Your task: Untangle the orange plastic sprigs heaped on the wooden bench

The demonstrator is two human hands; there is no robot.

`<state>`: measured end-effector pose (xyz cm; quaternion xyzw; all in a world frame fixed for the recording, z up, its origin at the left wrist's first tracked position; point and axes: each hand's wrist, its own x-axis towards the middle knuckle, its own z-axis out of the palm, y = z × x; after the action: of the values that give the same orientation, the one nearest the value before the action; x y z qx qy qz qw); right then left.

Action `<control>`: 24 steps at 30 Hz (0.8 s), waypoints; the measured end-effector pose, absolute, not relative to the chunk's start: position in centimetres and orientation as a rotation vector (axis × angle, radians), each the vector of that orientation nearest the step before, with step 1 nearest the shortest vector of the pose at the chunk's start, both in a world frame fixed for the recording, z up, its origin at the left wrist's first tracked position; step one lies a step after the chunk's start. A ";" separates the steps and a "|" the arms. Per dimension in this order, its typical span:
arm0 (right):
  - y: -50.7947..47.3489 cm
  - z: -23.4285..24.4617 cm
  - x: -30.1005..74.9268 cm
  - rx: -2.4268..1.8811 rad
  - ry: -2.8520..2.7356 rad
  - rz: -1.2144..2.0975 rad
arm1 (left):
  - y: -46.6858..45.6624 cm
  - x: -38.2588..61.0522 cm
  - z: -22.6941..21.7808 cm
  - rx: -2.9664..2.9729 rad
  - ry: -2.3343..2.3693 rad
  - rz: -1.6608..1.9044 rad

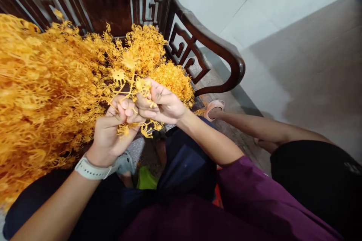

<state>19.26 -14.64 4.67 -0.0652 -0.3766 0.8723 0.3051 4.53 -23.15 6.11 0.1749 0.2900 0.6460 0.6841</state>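
Note:
A small yellow plastic sprig, thin-stemmed with tiny flower-like tips, is gripped between both my hands. My left hand pinches its lower stem, fingers closed. My right hand is closed on the sprig's upper part, thumb pressing a blossom. Bits of the sprig hang below my fingers. Behind and to the left lies a big heap of the same yellow plastic sprigs, touching my left hand's side. A pale watch sits on my left wrist.
A dark carved wooden bench with a curved armrest stands behind the heap. Another person's leg in black shorts stretches at the right, with a pink slipper on the foot. Pale tiled floor lies beyond.

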 end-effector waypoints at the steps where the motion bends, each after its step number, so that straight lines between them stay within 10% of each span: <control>1: -14.7 4.8 19.4 -0.171 -0.993 2.313 | -23.1 4.5 6.3 0.396 0.651 1.445; 24: -15.7 4.4 17.7 -0.340 -1.146 2.266 | -22.2 4.7 5.0 0.626 1.144 1.665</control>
<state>17.73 -15.66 4.41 -0.1271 -0.4286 0.8476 0.2860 4.65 -22.24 5.04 0.2577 0.4711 0.6857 0.4914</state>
